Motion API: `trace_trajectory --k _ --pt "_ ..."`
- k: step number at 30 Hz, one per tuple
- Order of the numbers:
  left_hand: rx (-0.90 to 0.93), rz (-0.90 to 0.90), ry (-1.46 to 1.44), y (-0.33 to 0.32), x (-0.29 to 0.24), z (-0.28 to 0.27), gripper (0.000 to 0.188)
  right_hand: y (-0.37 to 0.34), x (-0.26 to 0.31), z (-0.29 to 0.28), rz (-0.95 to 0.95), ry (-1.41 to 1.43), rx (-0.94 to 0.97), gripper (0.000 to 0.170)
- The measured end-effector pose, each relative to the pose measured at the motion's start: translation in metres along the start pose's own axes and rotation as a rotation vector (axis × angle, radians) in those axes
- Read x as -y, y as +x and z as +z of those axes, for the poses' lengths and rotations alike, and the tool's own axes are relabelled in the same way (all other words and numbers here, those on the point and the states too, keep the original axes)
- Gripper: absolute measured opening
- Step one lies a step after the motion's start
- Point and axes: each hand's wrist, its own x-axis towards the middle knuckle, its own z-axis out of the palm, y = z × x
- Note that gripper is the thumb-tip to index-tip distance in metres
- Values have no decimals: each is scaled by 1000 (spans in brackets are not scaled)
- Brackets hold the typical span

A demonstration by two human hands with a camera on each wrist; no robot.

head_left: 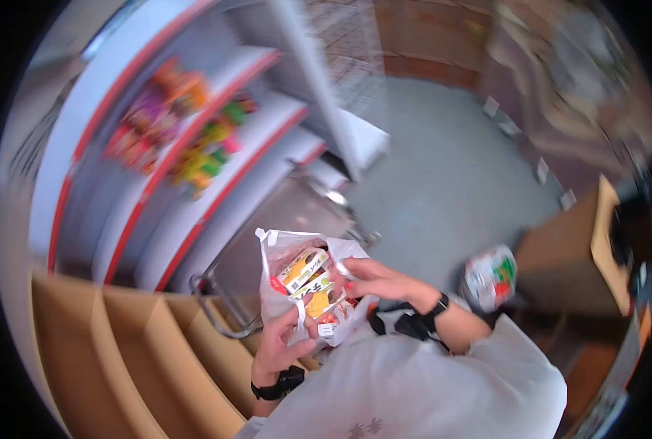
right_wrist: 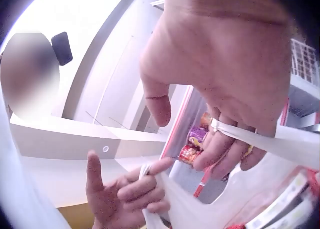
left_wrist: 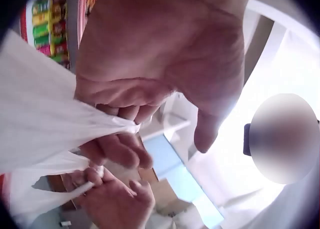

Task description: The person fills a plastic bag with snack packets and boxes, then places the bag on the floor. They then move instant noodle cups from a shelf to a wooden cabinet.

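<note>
A white plastic bag hangs open in front of the person's body. Inside it show a yellow-and-white box, another box with a yellow picture and some red-and-white packs. The left hand grips one bag handle, its fingers curled round the plastic and its thumb free. On the far side of the opening, the right hand grips the other handle. In the right wrist view that handle runs as a tight white strip through the curled fingers.
Beneath and beyond the bag stands a metal cart. White shelves with red edges at the left carry colourful packets. Tan compartments fill the lower left. Another filled bag is at the right, near a wooden cabinet.
</note>
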Motion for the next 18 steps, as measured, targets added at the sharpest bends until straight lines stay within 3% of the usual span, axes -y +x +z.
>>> trace_trajectory --k 1,2,3,5,6,7,9,10,11,13,15,17,18 --pt "197 -44 85 20 -1 15 58 -18 -10 -4 76 -120 -79 36" --pt "236 -35 92 40 11 33 44 -35 -18 -6 148 -101 -153 37" --pt "361 -79 95 61 22 49 44 -48 -26 -12 211 -75 -221 38" --pt "443 -64 448 97 41 78 44 -66 -62 -23 12 571 -294 37" --pt "556 -192 649 111 42 97 62 -72 -81 -29 -63 742 -351 37" --pt "625 -207 648 122 52 109 62 -83 -93 -32 -89 774 -408 37" --pt "751 -203 937 136 87 133 59 -104 -119 -37 16 832 -611 32" --pt "765 -161 943 144 100 145 59 -107 -160 -48 -23 805 -852 25" --pt "855 -26 1039 153 115 150 61 -125 -168 -51 -18 915 -954 24" --pt "880 3 1045 176 125 166 63 -140 -207 -50 -56 1054 -1190 21" --pt "853 -86 930 198 142 182 63 -147 -247 -56 -28 1055 -1199 30" --pt "894 -114 937 212 142 208 62 -146 -252 -70 -220 1183 -1248 23" --pt "898 -120 938 218 146 218 62 -152 -233 -78 -292 1262 -1160 19"
